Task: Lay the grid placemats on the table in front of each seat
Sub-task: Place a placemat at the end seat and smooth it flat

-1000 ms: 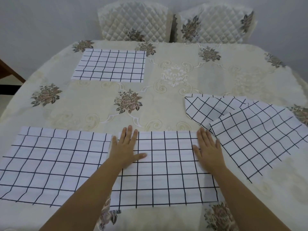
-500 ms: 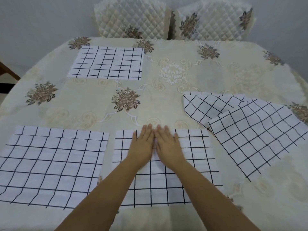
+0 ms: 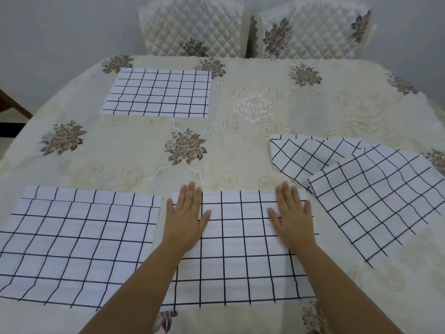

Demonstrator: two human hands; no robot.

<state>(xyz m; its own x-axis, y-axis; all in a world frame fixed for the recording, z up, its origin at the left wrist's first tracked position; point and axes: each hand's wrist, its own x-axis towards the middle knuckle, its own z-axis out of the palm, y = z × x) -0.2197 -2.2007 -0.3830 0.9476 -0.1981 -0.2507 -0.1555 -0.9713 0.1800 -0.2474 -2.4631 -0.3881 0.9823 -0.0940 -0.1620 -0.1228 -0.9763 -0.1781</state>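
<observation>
A white grid placemat (image 3: 240, 256) lies flat at the near middle of the table. My left hand (image 3: 185, 218) presses flat on its left part with straight fingers. On its right part my right hand (image 3: 292, 218) presses flat too. Another placemat (image 3: 77, 244) lies flat at the near left. A third placemat (image 3: 159, 92) lies flat at the far left, in front of a chair. At the right, loose placemats (image 3: 375, 201) lie askew and overlap, one (image 3: 305, 153) partly under another.
The table (image 3: 252, 141) carries a cream floral cloth. Two quilted chair backs (image 3: 192, 27) (image 3: 313, 32) stand behind the far edge. A dark wooden piece (image 3: 12, 104) shows at the far left, beyond the table.
My hands were apart, came together at the mat's top middle, and have now slid apart again toward its left and right sides.
</observation>
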